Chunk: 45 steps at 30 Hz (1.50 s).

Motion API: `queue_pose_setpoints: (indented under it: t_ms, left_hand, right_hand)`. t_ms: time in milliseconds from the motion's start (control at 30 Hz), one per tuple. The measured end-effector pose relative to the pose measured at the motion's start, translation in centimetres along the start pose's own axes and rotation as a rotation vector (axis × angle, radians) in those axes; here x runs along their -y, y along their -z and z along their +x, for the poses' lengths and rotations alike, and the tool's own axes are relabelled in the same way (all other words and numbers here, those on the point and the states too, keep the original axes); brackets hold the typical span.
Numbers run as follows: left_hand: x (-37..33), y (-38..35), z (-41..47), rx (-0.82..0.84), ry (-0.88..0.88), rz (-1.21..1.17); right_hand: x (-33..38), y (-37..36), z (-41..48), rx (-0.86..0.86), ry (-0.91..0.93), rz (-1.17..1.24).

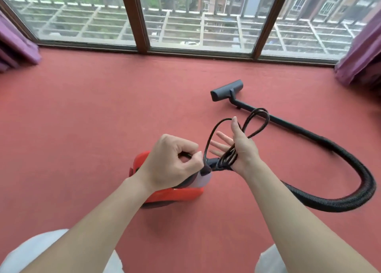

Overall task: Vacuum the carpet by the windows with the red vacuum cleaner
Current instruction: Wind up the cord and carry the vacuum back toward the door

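The red vacuum cleaner (175, 194) stands on the red carpet (82, 118) just below my hands, partly hidden by my left hand and forearm. Its black ribbed hose (350, 196) curves out to the right and runs along a black wand to the floor nozzle (226, 90), which lies flat near the windows. My left hand (173, 161) pinches a strand of the black power cord between thumb and fingers. Several loops of that cord (228, 155) hang across the open palm of my right hand (237, 147), fingers straight, with loops sticking up beyond it.
Tall windows with dark brown frames (142, 35) line the far edge of the carpet. Purple curtains hang at the left (16, 43) and right (360, 56) corners. My white-clad knees (41, 252) show at the bottom.
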<state>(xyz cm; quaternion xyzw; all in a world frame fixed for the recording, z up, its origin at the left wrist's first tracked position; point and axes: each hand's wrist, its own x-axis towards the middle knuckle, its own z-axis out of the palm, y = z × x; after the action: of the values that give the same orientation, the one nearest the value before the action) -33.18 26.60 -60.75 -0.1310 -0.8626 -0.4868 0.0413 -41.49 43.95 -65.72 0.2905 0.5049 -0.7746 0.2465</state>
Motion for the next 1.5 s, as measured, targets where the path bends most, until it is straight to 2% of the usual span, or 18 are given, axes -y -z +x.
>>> queue_pose_setpoints:
  t_ms: [133,200,300,367,467,567,633,700,767,867,967,1067,1133,1233,1267,1300,1400,1500]
  left_hand:
    - [0.5,-1.7,-0.4,0.048,-0.029,-0.068]
    - [1.1,-2.0,-0.3,0.015,-0.007,-0.066]
    - [1.5,-1.2,0.1,-0.099,-0.007,-0.029]
    - [1.8,-0.2,0.3,-0.200,-0.015,0.010]
    - [2.6,1.7,0.5,-0.371,0.008,0.069]
    - [3.6,3.2,1.0,-0.471,0.075,0.095]
    - [3.6,3.2,1.4,-0.431,0.085,0.095]
    - [3.3,2.4,1.6,-0.303,0.060,0.090]
    - [3.2,1.2,1.8,-0.198,0.035,0.104]
    - [3.3,0.0,2.0,-0.150,0.036,0.134]
    - [3.4,-0.3,2.0,-0.125,0.026,0.143]
    - [3.9,0.2,1.8,-0.041,0.055,0.075]
    - [4.7,1.0,1.8,-0.021,0.139,-0.003]
    - [6.0,1.8,1.7,0.026,0.227,-0.099]
    - [6.3,1.9,1.6,0.046,0.232,-0.075]
    - [6.5,1.8,1.5,0.065,0.240,-0.042]
    - [6.2,0.7,1.4,0.085,0.252,-0.039]
    - [5.0,-1.0,1.5,0.153,0.216,-0.071]
  right_hand:
    - [0.6,-1.1,0.1,0.302,-0.099,0.183]
    - [0.4,-1.2,0.1,0.331,-0.094,0.123]
    - [0.0,-1.5,0.0,0.247,-0.083,0.010]
    - [0.0,-1.6,-0.2,0.241,-0.031,0.037]
    - [-0.1,-1.4,-0.3,0.305,-0.040,0.062]
    - [-1.1,-1.1,-1.0,0.474,-0.065,-0.038]
    - [-1.6,-1.7,-1.9,0.504,-0.050,-0.130]
    - [-1.9,-2.2,-2.4,0.488,-0.001,-0.218]
    - [-2.3,-2.5,-2.9,0.541,0.065,-0.312]
    - [-2.8,-2.7,-4.1,0.688,0.145,-0.449]
    - [-2.5,-2.8,-4.7,0.758,0.165,-0.577]
    - [-2.4,-2.1,-3.9,0.693,0.251,-0.746]
    - [-1.7,-1.8,-2.9,0.526,0.304,-0.559]
    - [1.8,-0.4,-1.4,0.346,0.295,0.065]
    - [2.9,0.1,-1.4,0.312,0.301,0.172]
    - [3.4,0.6,-1.3,0.286,0.317,0.185]
    - [1.4,-0.3,-1.6,0.256,0.322,-0.080]
    - [-0.9,-2.3,-2.0,0.337,0.285,-0.180]
